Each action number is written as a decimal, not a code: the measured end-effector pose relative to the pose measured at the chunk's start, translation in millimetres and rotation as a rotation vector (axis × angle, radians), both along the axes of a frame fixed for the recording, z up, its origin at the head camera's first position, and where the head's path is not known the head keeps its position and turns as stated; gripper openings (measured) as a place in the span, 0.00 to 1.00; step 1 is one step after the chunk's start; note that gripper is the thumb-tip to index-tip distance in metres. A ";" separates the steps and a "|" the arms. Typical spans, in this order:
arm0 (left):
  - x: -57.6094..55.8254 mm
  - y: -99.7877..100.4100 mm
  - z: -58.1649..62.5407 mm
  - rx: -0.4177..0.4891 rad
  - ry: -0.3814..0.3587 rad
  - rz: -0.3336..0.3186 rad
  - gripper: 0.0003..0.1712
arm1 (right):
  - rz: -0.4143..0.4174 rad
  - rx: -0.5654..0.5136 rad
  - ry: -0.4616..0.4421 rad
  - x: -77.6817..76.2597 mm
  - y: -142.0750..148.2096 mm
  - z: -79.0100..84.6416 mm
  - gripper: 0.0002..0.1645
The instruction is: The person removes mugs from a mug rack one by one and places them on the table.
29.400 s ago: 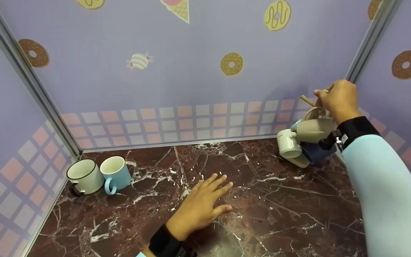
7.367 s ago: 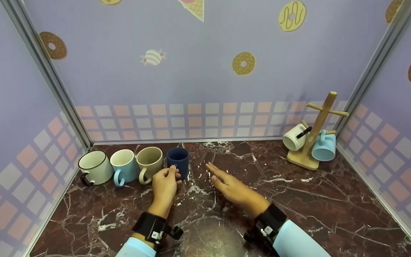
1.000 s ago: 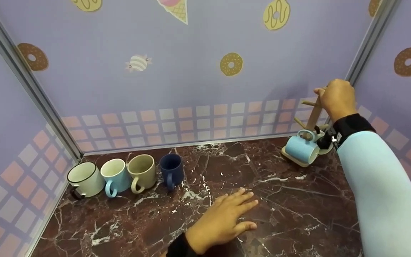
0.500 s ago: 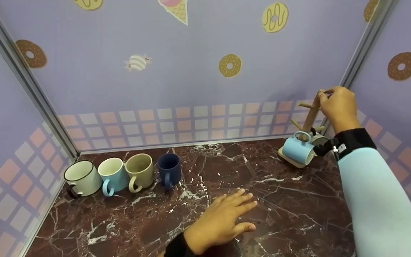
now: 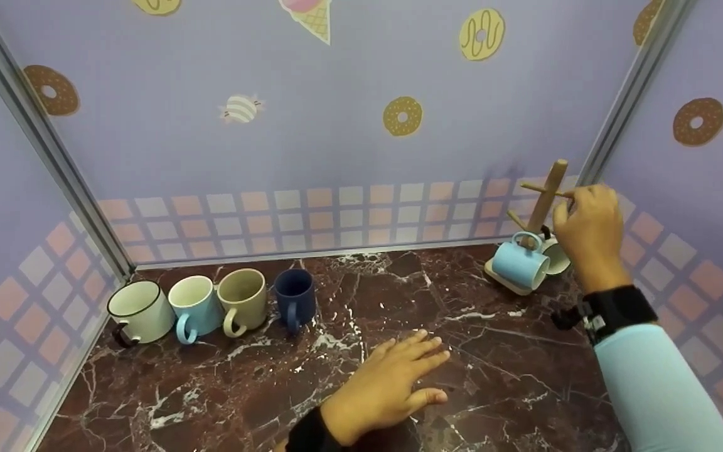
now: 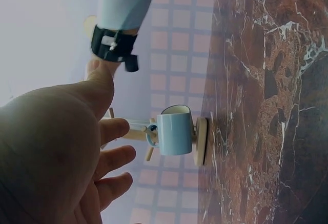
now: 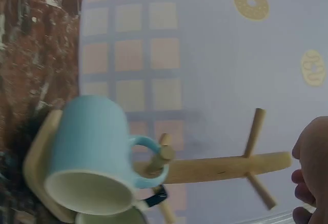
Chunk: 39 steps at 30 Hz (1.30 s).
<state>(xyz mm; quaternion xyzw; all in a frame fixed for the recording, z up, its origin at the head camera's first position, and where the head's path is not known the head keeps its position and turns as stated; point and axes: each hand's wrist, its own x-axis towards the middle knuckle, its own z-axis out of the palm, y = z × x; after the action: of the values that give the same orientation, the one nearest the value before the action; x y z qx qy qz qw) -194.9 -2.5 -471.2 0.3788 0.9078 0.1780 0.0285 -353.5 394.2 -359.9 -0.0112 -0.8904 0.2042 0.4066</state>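
A wooden mug tree (image 5: 546,198) stands at the back right. From its lower pegs hang a light blue mug (image 5: 515,262) and, partly behind it, a white mug (image 5: 555,254) with a dark handle. My right hand (image 5: 590,235) is just right of the tree, fingers loosely bent and holding nothing. In the right wrist view, a gap separates that hand (image 7: 315,167) from the top of the post (image 7: 230,167). My left hand (image 5: 386,386) is spread, palm down, low over the front of the table; whether it touches is unclear. The upper pegs carry no mugs.
Along the left stand a white mug with a dark rim (image 5: 142,314), a blue mug with a pale inside (image 5: 196,307), a beige mug (image 5: 242,302) and a navy mug (image 5: 295,298). The marble-patterned table (image 5: 399,295) meets patterned walls at its back and sides.
My right hand has let go of the post's top and moved down and toward me. Over the longer span, the beige and navy mugs went from tree to row; the left hand stays nearly still lately.
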 end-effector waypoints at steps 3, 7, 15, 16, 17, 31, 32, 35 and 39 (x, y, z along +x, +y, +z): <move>0.0 -1.4 0.4 0.005 -0.002 0.005 0.43 | 0.031 -0.032 0.061 2.4 1.6 -23.5 0.15; 0.2 -3.7 -0.1 0.012 -0.012 0.008 0.43 | 0.028 -0.112 -0.107 1.0 8.0 -53.1 0.19; 0.4 -3.7 -1.9 0.011 -0.005 0.002 0.43 | 0.109 -0.202 -0.536 -5.4 16.1 -93.5 0.56; 0.4 -3.5 -1.8 0.010 -0.002 0.001 0.43 | 0.118 -0.214 -0.566 -6.1 16.2 -97.5 0.61; 0.5 -3.3 -1.6 0.010 -0.002 0.002 0.43 | 0.126 -0.227 -0.589 -6.3 15.9 -101.4 0.66; -0.5 -1.7 0.9 0.011 0.018 -0.011 0.43 | 0.076 -0.320 -0.528 -4.4 10.5 -138.3 0.64; -0.5 -1.5 1.0 0.009 0.020 -0.011 0.43 | 0.071 -0.322 -0.515 -3.5 10.4 -137.9 0.63; 0.0 -1.2 1.4 0.006 0.017 -0.010 0.43 | 0.057 -0.327 -0.485 -0.8 10.5 -136.8 0.62; 0.1 -1.3 1.3 0.010 0.007 -0.008 0.43 | 0.038 -0.339 -0.462 4.0 10.7 -134.7 0.62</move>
<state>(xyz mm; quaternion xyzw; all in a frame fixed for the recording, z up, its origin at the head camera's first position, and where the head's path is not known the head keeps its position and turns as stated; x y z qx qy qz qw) -194.8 -3.8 -469.9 0.3831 0.9055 0.1810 0.0239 -349.5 404.9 -494.6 -0.1084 -0.9128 0.3496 0.1812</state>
